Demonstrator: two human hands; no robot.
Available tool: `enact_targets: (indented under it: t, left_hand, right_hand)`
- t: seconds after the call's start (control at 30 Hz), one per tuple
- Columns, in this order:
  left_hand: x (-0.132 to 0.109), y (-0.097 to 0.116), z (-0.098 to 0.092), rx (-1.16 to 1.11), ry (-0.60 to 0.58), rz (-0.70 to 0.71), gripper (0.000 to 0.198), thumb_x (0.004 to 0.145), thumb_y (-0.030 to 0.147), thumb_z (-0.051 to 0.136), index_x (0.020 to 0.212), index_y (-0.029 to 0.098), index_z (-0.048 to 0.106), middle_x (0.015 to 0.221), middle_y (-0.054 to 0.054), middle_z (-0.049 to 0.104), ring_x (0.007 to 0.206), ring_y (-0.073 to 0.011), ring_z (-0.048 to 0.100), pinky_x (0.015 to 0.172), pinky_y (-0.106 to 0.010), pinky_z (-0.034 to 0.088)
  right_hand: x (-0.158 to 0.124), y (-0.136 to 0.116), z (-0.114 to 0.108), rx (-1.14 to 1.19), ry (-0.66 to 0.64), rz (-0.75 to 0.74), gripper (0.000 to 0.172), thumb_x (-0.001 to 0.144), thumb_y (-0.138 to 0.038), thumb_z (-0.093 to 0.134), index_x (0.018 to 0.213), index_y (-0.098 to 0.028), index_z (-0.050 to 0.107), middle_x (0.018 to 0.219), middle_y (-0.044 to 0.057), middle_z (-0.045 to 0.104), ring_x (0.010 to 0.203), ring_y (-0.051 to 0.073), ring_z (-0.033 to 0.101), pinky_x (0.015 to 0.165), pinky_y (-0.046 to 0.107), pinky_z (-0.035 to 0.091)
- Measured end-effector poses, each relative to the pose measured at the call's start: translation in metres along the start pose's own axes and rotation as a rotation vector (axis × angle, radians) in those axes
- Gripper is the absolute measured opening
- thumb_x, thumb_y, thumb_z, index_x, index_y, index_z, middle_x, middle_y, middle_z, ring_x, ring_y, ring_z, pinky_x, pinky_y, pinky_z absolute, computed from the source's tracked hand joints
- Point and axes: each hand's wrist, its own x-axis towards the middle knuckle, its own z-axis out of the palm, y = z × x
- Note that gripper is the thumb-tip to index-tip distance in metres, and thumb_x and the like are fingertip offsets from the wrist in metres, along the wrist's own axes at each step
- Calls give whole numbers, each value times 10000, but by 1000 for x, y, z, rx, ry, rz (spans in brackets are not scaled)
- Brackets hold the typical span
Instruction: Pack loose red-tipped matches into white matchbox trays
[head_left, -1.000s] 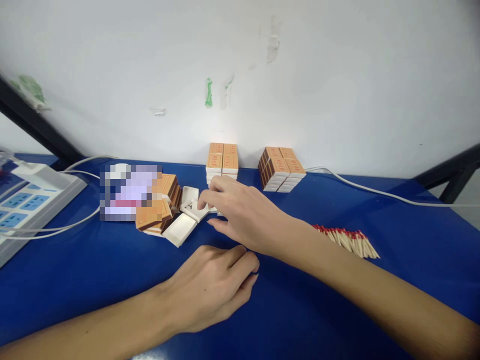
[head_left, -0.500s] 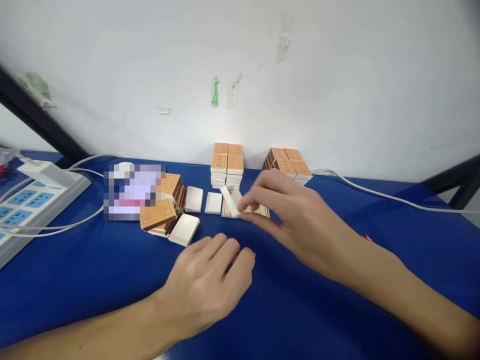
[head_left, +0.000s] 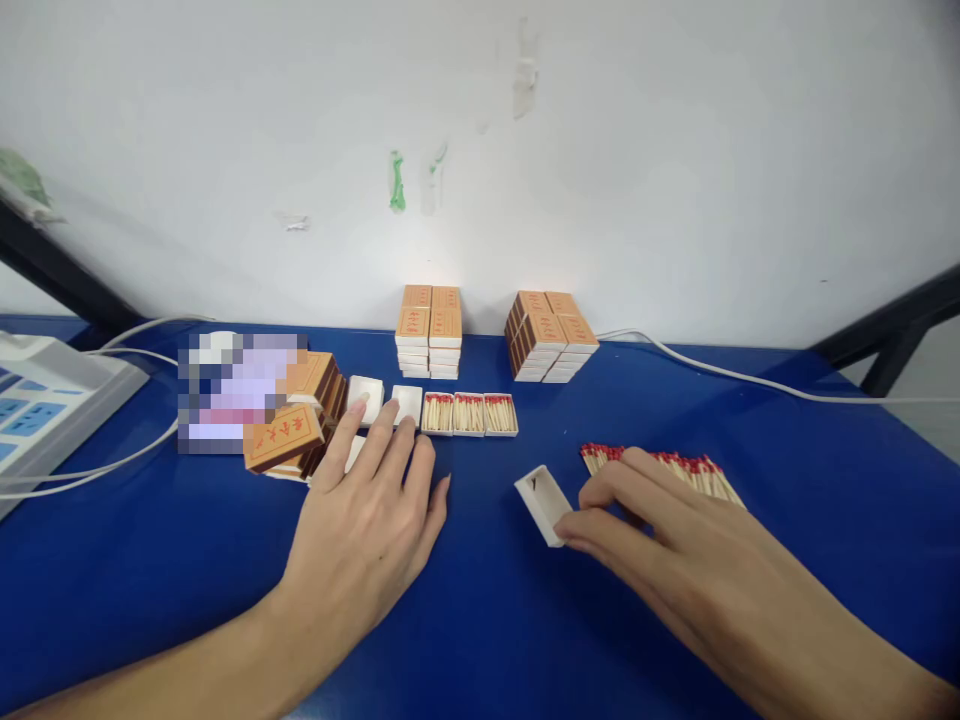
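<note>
My right hand rests low on the blue table, its thumb and fingers pinching an empty white matchbox tray that tilts on its side. Just behind that hand lies a heap of loose red-tipped matches. My left hand lies flat with fingers spread, fingertips reaching toward two empty white trays and covering another. Three trays filled with matches sit in a row to the right of those.
Two stacks of orange matchboxes stand against the white wall. A loose pile of orange sleeves lies at the left beside a blurred patch. A white power strip and cables sit at the far left; a cable runs along the right.
My right hand carried the empty tray from near the row down and right to the match heap. My left hand moved forward and flattened, fingers spreading toward the empty trays.
</note>
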Motion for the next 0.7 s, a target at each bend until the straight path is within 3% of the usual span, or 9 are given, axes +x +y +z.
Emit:
enact_targets:
  t: [0.3,0.6,0.7]
  left_hand:
    - [-1,-3,0,7,3,-4,476,1125,343,585,1333,-52,753,1292,-299,830,1318,-486,775,1245,-699,496]
    - [-1,-2,1,-4,2,-35,572,1127,377,574,1350,-125,731,1340,-376,785,1371,-524,743,1259,-722,492]
    - [0,-2,-1,-34,27,-41,580,1118,350,602,1406,-145,690,1425,-409,733,1420,-555,701,1246,-742,484]
  right_hand:
    - [6,-15,13,-95,-7,-43,335,1059,-15,492,1029,-191,775,968,91,720,810,231,669,595,344,572]
    - [11,-12,9,-109,-14,-67,357,1037,16,480,1047,-181,778,975,100,727,842,249,681,743,406,639]
    - [9,-13,11,-117,-15,-62,316,1016,15,528,1047,-182,772,980,100,722,839,251,669,696,393,619]
